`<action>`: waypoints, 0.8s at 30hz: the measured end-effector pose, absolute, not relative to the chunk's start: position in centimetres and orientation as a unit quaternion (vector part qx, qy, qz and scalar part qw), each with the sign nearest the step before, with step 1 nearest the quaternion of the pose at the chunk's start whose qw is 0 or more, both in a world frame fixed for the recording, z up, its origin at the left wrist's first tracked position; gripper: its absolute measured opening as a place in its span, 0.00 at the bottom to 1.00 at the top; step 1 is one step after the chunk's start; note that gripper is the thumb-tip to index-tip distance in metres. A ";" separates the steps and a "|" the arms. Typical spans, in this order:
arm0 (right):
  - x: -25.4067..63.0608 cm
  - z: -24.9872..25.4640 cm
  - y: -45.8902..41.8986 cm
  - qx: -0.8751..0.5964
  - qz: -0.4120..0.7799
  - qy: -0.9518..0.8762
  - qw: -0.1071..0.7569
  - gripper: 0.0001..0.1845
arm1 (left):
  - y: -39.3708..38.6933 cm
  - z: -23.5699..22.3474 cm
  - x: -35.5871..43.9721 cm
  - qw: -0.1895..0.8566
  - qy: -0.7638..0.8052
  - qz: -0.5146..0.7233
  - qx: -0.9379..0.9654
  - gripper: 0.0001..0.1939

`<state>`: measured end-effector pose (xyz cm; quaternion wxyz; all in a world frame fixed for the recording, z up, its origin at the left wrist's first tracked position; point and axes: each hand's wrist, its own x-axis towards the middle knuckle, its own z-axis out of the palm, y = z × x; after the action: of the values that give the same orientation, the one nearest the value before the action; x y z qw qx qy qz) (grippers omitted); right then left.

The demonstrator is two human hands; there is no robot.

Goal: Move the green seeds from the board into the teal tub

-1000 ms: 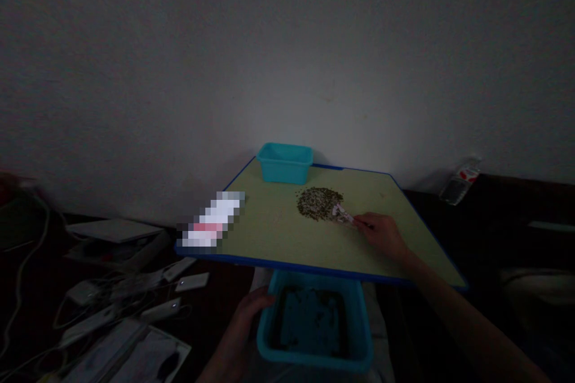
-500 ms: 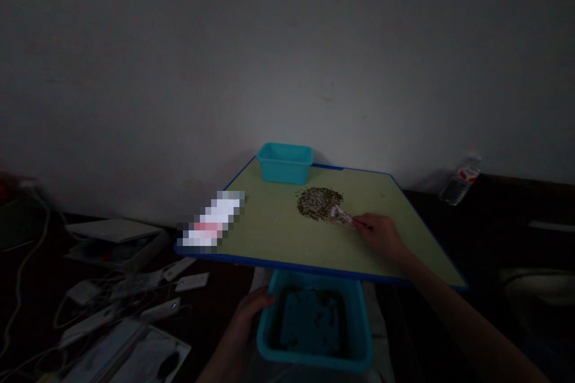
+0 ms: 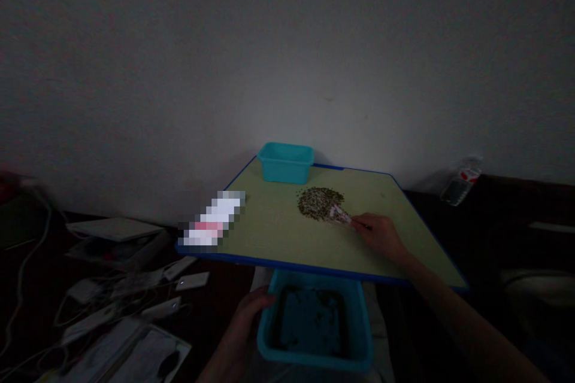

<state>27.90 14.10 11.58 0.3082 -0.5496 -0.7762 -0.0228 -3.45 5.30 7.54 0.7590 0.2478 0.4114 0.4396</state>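
In the head view, my right hand [image 3: 380,234] is closed on a small pale piece with pinkish marks [image 3: 341,214]; its exact kind is too dim to tell. The piece's far end touches the near right edge of a pile of small greenish-brown and pale grains [image 3: 320,202] on the table. My left hand [image 3: 251,308] grips the left rim of a turquoise plastic basin [image 3: 366,335], which sits low at my lap, under the table's front edge. Dark grains or bits lie around the inside of this basin.
A second turquoise basin [image 3: 286,170] stands at the back of the pale green, blue-edged table [image 3: 269,239]. A blurred-out white phone-shaped object [image 3: 213,218] lies at its left edge. Cables and power strips [image 3: 193,281] clutter the left side. A plastic bottle [image 3: 462,184] leans at the right.
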 end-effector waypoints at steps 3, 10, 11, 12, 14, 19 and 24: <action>28.0 11.5 14.0 -0.552 -0.026 -0.774 0.311 0.13 | 5.3 7.6 -3.3 0.757 0.419 0.439 0.243 0.11; 27.5 11.9 14.0 -0.554 -0.030 -0.778 0.295 0.14 | 5.4 7.9 -3.3 0.753 0.427 0.441 0.235 0.08; 27.5 11.9 14.0 -0.555 -0.030 -0.778 0.294 0.14 | 5.4 8.0 -3.3 0.759 0.422 0.436 0.237 0.09; 27.4 11.9 14.0 -0.555 -0.030 -0.777 0.295 0.14 | 5.4 8.1 -3.3 0.762 0.419 0.434 0.236 0.09; 27.3 11.8 14.1 -0.555 -0.030 -0.776 0.299 0.14 | 5.4 8.3 -3.3 0.765 0.421 0.428 0.232 0.10; 27.4 11.6 14.3 -0.555 -0.035 -0.774 0.303 0.14 | 5.2 8.8 -3.3 0.750 0.448 0.433 0.222 0.07; 27.3 11.6 14.5 -0.555 -0.035 -0.773 0.304 0.14 | 5.1 9.0 -3.0 0.747 0.439 0.446 0.226 0.08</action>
<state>27.34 14.54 11.64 0.3043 -0.5552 -0.7733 -0.0346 -2.96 5.11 9.05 0.7466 0.2260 0.4393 0.4456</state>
